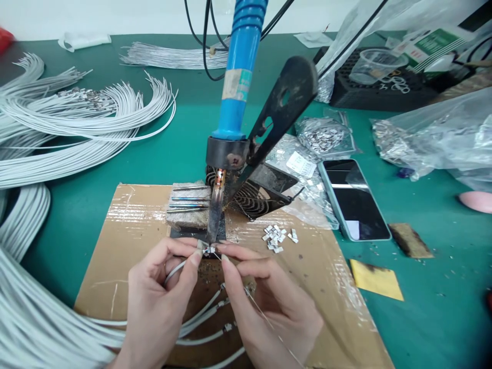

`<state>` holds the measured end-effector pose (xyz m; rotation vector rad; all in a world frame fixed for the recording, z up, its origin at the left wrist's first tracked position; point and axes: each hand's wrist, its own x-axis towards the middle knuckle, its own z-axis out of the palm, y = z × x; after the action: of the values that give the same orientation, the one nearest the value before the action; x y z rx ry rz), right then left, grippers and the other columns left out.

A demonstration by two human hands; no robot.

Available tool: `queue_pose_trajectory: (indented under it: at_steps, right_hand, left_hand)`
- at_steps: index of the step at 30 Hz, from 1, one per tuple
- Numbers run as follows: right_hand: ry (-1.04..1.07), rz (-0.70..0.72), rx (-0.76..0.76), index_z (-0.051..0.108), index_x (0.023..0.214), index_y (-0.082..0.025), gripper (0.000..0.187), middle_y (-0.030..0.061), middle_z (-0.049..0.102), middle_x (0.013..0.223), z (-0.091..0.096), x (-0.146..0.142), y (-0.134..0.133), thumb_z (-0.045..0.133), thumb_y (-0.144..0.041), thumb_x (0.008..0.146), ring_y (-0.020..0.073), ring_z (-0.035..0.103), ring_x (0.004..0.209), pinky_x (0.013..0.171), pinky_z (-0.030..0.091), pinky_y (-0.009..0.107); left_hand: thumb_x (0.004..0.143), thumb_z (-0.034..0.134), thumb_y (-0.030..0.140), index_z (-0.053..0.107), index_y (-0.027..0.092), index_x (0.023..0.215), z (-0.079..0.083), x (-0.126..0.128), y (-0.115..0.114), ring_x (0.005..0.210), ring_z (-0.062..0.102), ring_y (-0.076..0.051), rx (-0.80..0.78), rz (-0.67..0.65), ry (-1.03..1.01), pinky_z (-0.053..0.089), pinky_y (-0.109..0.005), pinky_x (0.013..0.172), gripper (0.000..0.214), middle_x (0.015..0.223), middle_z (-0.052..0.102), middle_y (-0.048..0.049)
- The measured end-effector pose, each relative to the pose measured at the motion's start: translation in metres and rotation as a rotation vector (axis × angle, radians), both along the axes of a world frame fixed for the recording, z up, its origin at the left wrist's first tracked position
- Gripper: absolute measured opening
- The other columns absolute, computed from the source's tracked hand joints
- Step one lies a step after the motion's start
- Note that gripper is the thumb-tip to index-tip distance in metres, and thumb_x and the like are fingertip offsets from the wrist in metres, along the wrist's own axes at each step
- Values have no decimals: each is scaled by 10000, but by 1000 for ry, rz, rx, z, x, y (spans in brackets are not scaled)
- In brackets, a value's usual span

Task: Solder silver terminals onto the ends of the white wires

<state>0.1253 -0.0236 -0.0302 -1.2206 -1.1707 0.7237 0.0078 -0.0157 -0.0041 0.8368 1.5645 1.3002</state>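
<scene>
My left hand pinches the end of a white cable and holds it under the tip of a blue-handled soldering iron that is fixed in a black stand. My right hand pinches a thin solder wire and brings it to the small metal terminal at the iron's tip. Both hands rest over a taped cardboard sheet. Several finished white cables lie beneath my hands.
Bundles of white cables fill the left side of the green table. A small pile of metal terminals lies on the cardboard. A phone, plastic bags of parts and a yellow sponge lie to the right.
</scene>
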Motion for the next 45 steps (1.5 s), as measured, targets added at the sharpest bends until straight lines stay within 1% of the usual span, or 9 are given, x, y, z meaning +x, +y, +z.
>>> queue_pose_trajectory:
  at_steps: [8,14,19,22,27,29,34,39,45]
  right_hand:
    - [6,-19,-39,654,783,-226,202,30,830,984,1,0,-4,706,-117,945,167,799,914,793,620,252]
    - [-103,-154,-228,674,898,-240,195,-16,720,803,4,13,-13,580,-304,1056,136,710,734,701,557,239]
    - [-230,92,-163,642,811,-222,245,-18,635,732,0,25,-30,593,-296,1040,141,624,669,646,507,248]
    - [-283,134,-160,638,804,-207,254,-13,627,728,-3,34,-49,593,-292,1040,142,625,675,650,509,247]
    - [-418,64,-234,747,892,-184,504,23,697,732,-5,87,-71,405,-494,1096,175,694,683,653,566,279]
    - [-494,-77,-263,759,1014,-157,579,51,727,784,-4,124,-59,326,-528,1109,193,701,697,684,587,316]
    - [-799,-375,-381,710,1180,-145,354,110,729,1170,3,199,37,695,-443,990,272,693,1090,1007,538,501]
    - [-1067,-388,-523,670,1280,-168,353,115,662,1360,2,209,108,705,-384,1003,301,652,1227,1039,538,545]
    - [-1195,-399,-614,663,1289,-166,354,114,676,1330,-11,208,119,692,-388,1014,283,682,1168,982,580,508]
  left_hand:
    - [873,769,146,764,201,770,-13,-12,-3,762,790,-132,60,-167,43,611,-141,672,117,924,817,-32]
    - [864,745,142,738,206,746,-10,-2,-22,717,753,-110,-3,-62,-11,581,-120,628,135,884,810,-24]
    - [868,751,179,744,204,761,-14,1,-46,753,780,-160,36,-199,26,604,-171,641,110,882,807,-48]
    - [896,746,251,753,224,792,-22,-2,-62,807,774,-180,78,-236,178,584,-189,629,108,903,786,-41]
    - [954,686,254,783,261,998,-52,-27,-82,1137,713,-277,371,-381,639,551,-404,1001,108,1134,772,-86]
    - [943,707,272,754,258,1147,-64,-39,-90,1170,697,-298,449,-339,782,538,-442,1028,209,1240,737,-108]
    - [980,671,240,700,275,1142,-79,-62,-120,1046,749,-212,554,-490,829,569,-269,935,169,1105,773,-41]
    - [912,640,135,742,282,959,-119,-83,-149,862,771,-194,669,-643,1169,554,-248,888,185,939,820,5]
    - [825,519,31,792,272,946,-171,-92,-157,840,786,-207,769,-495,1454,525,-312,859,384,943,857,3]
